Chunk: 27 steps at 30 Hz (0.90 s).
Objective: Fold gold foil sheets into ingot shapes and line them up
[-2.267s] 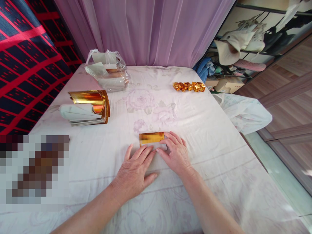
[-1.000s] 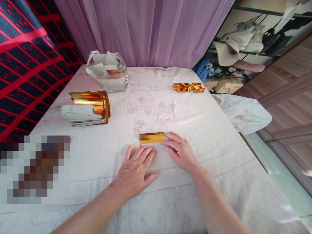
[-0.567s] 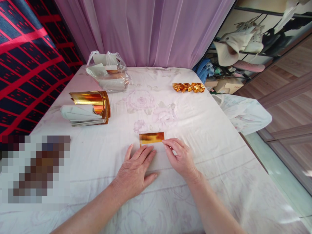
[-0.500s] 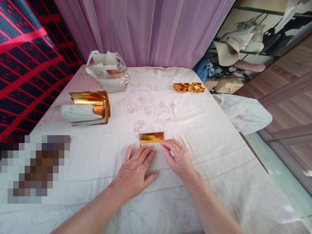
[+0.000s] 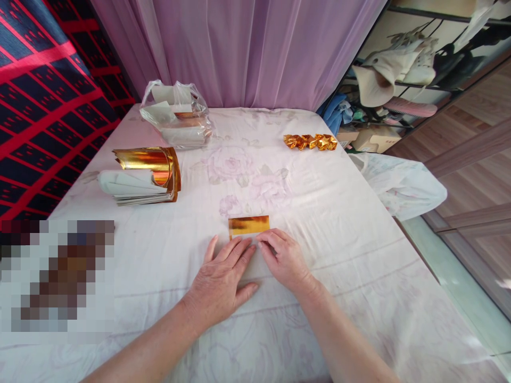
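Note:
A small piece of gold foil paper [image 5: 249,225] lies flat on the tablecloth in front of me, with a pale strip along its near edge. My left hand [image 5: 221,279] rests palm down, fingers stretched out, its fingertips at the paper's near left edge. Thumb and forefinger of my right hand [image 5: 286,260] are pinched together at the near right edge of the same sheet. Farther left sits a curled stack of gold foil paper [image 5: 146,160], white on its back side. Several folded gold foil pieces [image 5: 309,142] stand in a row at the far right.
A clear plastic bag [image 5: 191,135] with papers stands at the back left of the flowered tablecloth [image 5: 255,165]. Purple curtains [image 5: 239,53] hang behind the table. On the right are a shelf with shoes and a cap [image 5: 375,85], and a white bag [image 5: 411,183]. A blurred patch covers the left front.
My right hand has slid slightly left along the paper's near edge, closer to my left fingertips. The left hand and the sheet have stayed in place.

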### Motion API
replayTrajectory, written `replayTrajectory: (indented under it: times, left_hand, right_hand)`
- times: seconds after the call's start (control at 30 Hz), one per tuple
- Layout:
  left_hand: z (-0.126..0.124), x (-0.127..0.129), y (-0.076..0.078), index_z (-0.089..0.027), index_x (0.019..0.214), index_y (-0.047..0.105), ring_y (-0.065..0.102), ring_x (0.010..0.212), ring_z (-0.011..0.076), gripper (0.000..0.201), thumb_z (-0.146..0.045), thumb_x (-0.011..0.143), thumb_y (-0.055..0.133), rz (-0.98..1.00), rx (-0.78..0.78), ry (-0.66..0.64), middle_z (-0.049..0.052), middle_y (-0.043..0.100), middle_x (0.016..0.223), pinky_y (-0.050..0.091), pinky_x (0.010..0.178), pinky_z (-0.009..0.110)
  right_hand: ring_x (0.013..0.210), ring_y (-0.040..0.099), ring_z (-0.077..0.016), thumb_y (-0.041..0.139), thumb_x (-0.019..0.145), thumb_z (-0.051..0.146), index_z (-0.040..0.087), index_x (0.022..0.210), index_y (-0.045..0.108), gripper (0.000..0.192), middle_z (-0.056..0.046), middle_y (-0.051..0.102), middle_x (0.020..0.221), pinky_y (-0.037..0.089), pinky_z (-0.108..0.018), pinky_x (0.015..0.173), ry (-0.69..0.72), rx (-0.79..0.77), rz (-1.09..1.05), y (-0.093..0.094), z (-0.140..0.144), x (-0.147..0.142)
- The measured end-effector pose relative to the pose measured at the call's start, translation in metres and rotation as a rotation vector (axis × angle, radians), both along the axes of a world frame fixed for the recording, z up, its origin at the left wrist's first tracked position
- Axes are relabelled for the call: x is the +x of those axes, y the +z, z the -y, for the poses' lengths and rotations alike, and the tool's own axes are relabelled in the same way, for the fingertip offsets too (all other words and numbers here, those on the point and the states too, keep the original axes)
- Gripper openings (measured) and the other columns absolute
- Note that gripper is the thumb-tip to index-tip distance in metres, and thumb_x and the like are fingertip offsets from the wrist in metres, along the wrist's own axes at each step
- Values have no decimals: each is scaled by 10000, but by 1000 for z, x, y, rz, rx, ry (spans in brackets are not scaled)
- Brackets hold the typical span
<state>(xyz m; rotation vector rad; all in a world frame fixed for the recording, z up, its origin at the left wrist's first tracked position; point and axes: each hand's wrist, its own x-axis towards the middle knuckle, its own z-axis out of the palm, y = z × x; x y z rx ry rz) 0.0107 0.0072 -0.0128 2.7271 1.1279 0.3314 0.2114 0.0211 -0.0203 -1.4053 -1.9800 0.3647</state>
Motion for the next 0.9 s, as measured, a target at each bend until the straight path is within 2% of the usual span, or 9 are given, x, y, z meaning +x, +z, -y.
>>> replayTrajectory:
  times: [0.43,0.63,0.9]
  left_hand:
    - [0,1,2,-185,1444,407,427,1385,283,592,-444,926,526,32,12,11,107,512,1480,42,1228,557]
    - [-1,1,4,-169,1411,437,430,1386,265,569,-450,924,526,27,31,7,109,513,1483,-30,1234,521]
    - [-2,-6,4,-154,1401,457,410,1400,269,550,-464,948,495,-12,62,-8,113,499,1497,-41,1227,530]
  right_hand:
    - [832,625,-195,545,865,145,233,837,622,120,-34,660,856,498,-319,764,-69,-37,28,-2,1,-9]
    - [817,614,-194,553,858,153,234,825,628,115,-32,647,842,488,-316,750,-85,-54,24,-4,1,-9]
    - [817,617,-197,562,862,171,229,830,626,92,-36,650,858,485,-316,747,-85,-65,9,-4,1,-8]
